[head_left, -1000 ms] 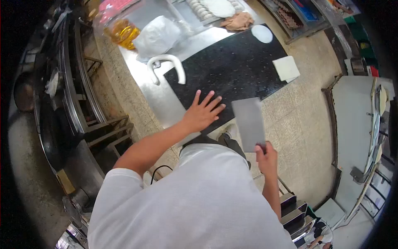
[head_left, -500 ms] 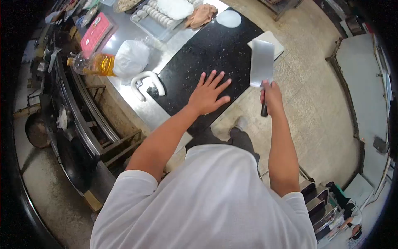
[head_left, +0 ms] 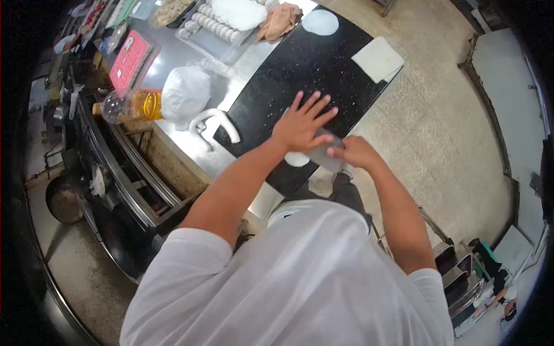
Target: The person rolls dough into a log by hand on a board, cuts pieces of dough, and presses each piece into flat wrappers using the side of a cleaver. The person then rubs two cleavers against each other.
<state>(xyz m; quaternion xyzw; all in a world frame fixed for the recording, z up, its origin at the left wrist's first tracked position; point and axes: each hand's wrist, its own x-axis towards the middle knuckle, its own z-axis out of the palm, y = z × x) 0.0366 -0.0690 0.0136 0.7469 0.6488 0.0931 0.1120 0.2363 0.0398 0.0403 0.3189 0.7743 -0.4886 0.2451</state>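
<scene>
My right hand (head_left: 359, 153) is closed around the handle of a cleaver, whose broad metal blade (head_left: 327, 151) lies low over the black board (head_left: 271, 81), near its front edge. Fingers spread, my left hand (head_left: 303, 128) rests flat on top of the blade and hides part of it. From under the blade and left hand shows a small white dough piece (head_left: 297, 159). To the left, a white dough rope (head_left: 214, 122) bends in a curve across the board's edge. A thin dough round (head_left: 320, 22) lies at the far end of the board.
A folded white cloth (head_left: 378, 59) sits at the board's right edge. Leftward stand a plastic bag (head_left: 186, 92), an oil bottle (head_left: 135, 106) and a pink box (head_left: 131, 60). Behind are a tray of dough pieces (head_left: 213, 26) and a brown cloth (head_left: 279, 22).
The cleaver has swung from the board's right side down and left, under my left hand. A small white dough piece now shows beneath. My left hand has shifted slightly right.
</scene>
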